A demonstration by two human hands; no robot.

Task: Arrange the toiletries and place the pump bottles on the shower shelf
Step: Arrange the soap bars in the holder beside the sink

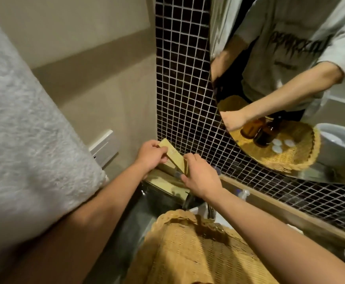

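Both hands hold a flat tan box (174, 158) in the corner where the beige wall meets the dark mosaic tiles. My left hand (151, 155) grips its upper left end and my right hand (196, 175) grips its lower right end. The box leans above a narrow wooden ledge (274, 208). A woven basket (190, 249) sits below my forearms. In the round mirror (290, 171) the basket's reflection shows two amber bottles (259, 132) and small white caps (281, 144).
A grey towel (24, 130) hangs at the left. A white wall socket (105, 146) is beside it. A clear spray bottle top (243, 194) stands by the ledge. A white basin shows in the mirror at the right.
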